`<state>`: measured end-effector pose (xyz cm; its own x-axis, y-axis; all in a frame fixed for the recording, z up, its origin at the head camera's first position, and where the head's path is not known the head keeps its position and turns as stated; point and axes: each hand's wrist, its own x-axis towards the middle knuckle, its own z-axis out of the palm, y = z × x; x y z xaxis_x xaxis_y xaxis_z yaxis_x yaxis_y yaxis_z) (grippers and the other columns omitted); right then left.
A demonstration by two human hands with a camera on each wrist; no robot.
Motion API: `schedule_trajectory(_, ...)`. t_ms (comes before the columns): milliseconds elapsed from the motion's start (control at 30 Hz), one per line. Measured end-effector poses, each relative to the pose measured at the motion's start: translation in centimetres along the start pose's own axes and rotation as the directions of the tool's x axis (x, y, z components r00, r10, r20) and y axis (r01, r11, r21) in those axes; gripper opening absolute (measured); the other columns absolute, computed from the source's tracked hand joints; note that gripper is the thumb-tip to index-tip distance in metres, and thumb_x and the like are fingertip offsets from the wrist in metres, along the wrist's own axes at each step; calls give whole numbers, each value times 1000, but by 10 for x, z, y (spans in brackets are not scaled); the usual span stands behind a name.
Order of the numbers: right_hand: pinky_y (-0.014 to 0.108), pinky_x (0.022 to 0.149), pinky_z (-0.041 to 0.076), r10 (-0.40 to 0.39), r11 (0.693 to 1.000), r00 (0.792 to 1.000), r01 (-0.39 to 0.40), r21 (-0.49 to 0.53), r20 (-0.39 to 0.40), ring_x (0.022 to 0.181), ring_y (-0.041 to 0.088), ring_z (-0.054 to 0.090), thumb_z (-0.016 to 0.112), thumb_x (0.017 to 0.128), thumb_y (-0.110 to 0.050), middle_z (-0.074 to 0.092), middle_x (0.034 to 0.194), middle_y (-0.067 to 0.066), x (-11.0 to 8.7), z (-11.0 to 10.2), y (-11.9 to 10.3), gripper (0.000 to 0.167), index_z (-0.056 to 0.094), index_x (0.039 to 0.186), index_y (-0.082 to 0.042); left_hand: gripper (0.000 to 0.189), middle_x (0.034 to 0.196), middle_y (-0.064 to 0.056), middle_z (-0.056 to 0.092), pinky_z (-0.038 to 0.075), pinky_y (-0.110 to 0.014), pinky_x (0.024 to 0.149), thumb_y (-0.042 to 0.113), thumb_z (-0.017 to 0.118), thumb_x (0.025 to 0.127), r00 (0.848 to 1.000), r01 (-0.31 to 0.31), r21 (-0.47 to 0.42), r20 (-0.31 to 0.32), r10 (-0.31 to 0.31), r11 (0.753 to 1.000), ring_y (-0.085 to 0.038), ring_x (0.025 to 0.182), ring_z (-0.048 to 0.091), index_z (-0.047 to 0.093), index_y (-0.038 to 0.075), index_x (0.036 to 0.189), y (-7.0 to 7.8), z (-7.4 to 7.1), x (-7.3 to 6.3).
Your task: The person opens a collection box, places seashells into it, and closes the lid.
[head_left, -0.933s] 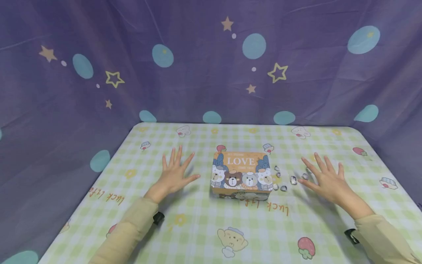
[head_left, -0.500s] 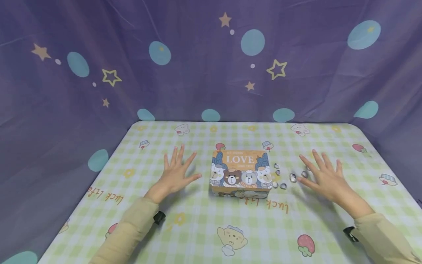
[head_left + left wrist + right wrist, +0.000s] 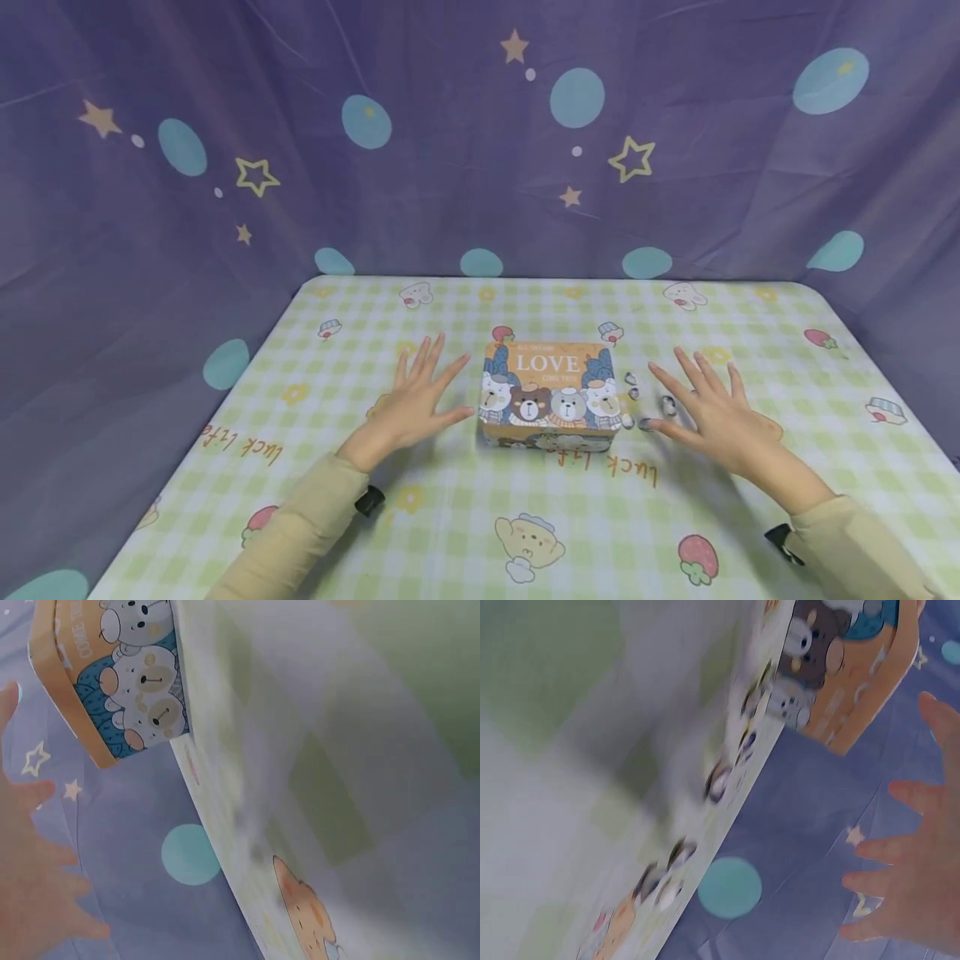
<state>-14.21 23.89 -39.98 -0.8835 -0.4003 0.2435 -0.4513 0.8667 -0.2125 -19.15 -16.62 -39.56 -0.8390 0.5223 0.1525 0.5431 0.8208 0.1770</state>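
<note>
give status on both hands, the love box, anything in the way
Left hand spread, holding nothing. Right hand likewise. LOVE box on the table between them, untouched. Small shiny pieces right of it, possibly in the right hand's way.

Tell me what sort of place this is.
Likely a curtained-off indoor workspace, perhaps set up for filming: a purple star-patterned curtain hangs behind a green-and-white checked tabletop, and a box lettered LOVE sits on it.

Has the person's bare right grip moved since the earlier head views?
Yes. In the head view, the bare right grip has shifted leftward, toward the orange rectangular box printed with bears, which sits unmoved on the green-and-white checked tablecloth.
</note>
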Motion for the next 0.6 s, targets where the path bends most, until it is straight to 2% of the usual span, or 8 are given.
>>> schedule_trajectory(167,62,103,-5,-71,997,997,71,-20,-21,131,38,11,56,82,-45,14,145,19,2,5,-15,70,24,140,-23,70,147,-14,0,-6,-56,106,55,47,83,997,-72,-31,-18,72,997,-30,134,-4,27,20,140,9,-2,0)
schedule_trajectory(333,58,106,-1,-156,988,987,155,-24,-50,131,35,15,59,80,-44,19,144,18,5,10,-29,70,28,139,-23,67,147,-13,5,-3,-50,109,51,50,83,993,-119,-68,-24,118,991,-28,135,0,30,18,139,17,-2,1)
schedule_trajectory(467,55,108,1,-226,974,970,225,-18,-91,128,37,22,58,81,-45,24,141,19,7,12,-38,65,35,136,-19,65,147,-11,8,-1,-44,111,49,50,84,990,-143,-87,-28,141,986,-25,135,2,31,18,138,23,-1,3)
schedule_trajectory(600,48,110,3,-298,954,945,298,-24,-130,124,38,28,53,84,-46,30,138,20,9,15,-45,59,41,132,-14,64,147,-12,12,3,-44,111,48,50,84,983,-183,-125,-37,180,975,-26,135,7,33,16,137,30,0,3)
